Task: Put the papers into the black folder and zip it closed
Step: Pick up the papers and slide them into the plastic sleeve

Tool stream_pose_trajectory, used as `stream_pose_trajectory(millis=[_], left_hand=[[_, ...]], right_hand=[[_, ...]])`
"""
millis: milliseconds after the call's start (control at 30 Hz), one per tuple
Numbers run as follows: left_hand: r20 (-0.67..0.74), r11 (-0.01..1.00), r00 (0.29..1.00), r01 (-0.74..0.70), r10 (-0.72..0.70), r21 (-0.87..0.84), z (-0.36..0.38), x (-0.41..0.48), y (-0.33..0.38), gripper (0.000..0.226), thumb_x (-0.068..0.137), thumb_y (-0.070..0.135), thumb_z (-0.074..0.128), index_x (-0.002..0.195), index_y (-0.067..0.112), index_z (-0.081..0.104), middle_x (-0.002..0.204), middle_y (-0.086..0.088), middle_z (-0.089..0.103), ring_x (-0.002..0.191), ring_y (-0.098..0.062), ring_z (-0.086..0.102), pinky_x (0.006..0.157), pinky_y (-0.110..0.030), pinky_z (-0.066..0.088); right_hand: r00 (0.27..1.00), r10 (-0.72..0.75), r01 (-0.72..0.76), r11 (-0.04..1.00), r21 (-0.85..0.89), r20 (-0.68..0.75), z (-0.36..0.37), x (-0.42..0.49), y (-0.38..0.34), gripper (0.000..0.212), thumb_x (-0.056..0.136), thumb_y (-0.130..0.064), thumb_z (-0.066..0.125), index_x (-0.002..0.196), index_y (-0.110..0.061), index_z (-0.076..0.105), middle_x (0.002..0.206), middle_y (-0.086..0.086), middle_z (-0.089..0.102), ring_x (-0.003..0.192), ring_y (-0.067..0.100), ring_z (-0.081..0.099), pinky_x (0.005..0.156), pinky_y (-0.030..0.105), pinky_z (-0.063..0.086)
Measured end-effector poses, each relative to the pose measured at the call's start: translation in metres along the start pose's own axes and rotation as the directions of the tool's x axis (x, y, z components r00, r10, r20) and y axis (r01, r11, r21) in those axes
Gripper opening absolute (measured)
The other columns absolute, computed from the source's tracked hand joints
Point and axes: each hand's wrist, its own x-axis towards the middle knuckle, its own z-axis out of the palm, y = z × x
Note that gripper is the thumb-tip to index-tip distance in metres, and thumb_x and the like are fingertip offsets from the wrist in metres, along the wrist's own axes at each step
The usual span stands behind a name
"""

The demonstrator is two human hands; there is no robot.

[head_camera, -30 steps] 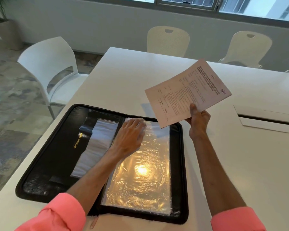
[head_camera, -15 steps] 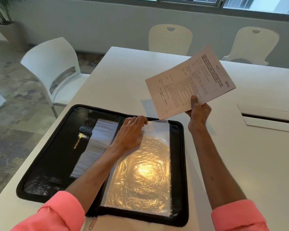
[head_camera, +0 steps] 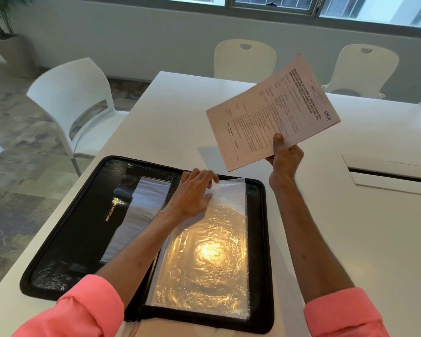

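The black zip folder (head_camera: 66, 229) lies open and flat on the white table, with clear plastic sleeves (head_camera: 204, 259) filling its right half. My left hand (head_camera: 192, 193) is at the top edge of the top sleeve, fingers curled over it and pinching the plastic, which lifts slightly there. My right hand (head_camera: 284, 159) grips a thin stack of printed papers (head_camera: 272, 113) by its lower edge, held in the air above the table beyond the folder's top right corner. The zipper runs around the folder's rim, fully undone.
The white table (head_camera: 350, 239) has a cable slot (head_camera: 389, 176) to the right. White chairs stand at the left (head_camera: 75, 103) and along the far side (head_camera: 246, 59). A potted plant (head_camera: 0, 27) sits in the far left corner.
My left hand has slid from flat on the sleeve up to its top edge and now lifts the plastic. The papers in my right hand have risen slightly.
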Motion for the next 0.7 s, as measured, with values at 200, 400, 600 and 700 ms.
stream_pose_trajectory(millis=[200,400,600,700], left_hand=[[0.100,1.000,0.995,0.018,-0.020,0.017,-0.005,0.014,-0.001,0.018,0.092,0.031,0.074,0.101,0.037,0.060,0.113,0.012,0.054,0.110,-0.010,0.044,0.100,-0.036,0.034],[0.159,0.997,0.987,-0.014,0.002,0.075,-0.009,0.017,-0.002,0.023,0.096,0.040,0.070,0.117,0.033,0.066,0.123,0.010,0.064,0.114,-0.014,0.055,0.107,-0.041,0.039],[0.136,0.994,0.991,-0.031,0.016,0.109,-0.008,0.010,-0.003,0.039,0.100,0.047,0.068,0.137,0.033,0.066,0.143,0.009,0.064,0.128,-0.015,0.055,0.113,-0.041,0.038],[0.124,0.994,0.992,-0.003,-0.010,0.110,-0.007,0.009,-0.002,0.038,0.100,0.045,0.069,0.136,0.032,0.067,0.146,0.008,0.063,0.131,-0.017,0.055,0.114,-0.041,0.037]], right_hand=[[1.000,-0.024,0.024,0.999,-0.025,0.008,0.002,-0.002,-0.003,0.014,0.108,-0.015,0.068,0.108,-0.029,0.070,0.109,0.010,0.079,0.097,0.023,0.079,0.087,0.050,0.070],[1.000,-0.027,0.027,0.998,-0.061,0.014,0.010,-0.002,0.001,0.009,0.108,-0.017,0.067,0.109,-0.025,0.070,0.104,0.006,0.079,0.089,0.018,0.077,0.088,0.052,0.069],[0.996,-0.017,0.028,0.992,-0.125,0.088,0.018,-0.007,0.016,0.005,0.109,-0.019,0.066,0.110,-0.020,0.071,0.106,0.009,0.079,0.089,0.020,0.079,0.079,0.044,0.070],[0.992,-0.011,0.034,0.982,-0.184,0.126,0.020,-0.009,0.024,0.006,0.109,-0.021,0.066,0.106,-0.021,0.071,0.102,0.006,0.081,0.085,0.017,0.081,0.075,0.044,0.071]])
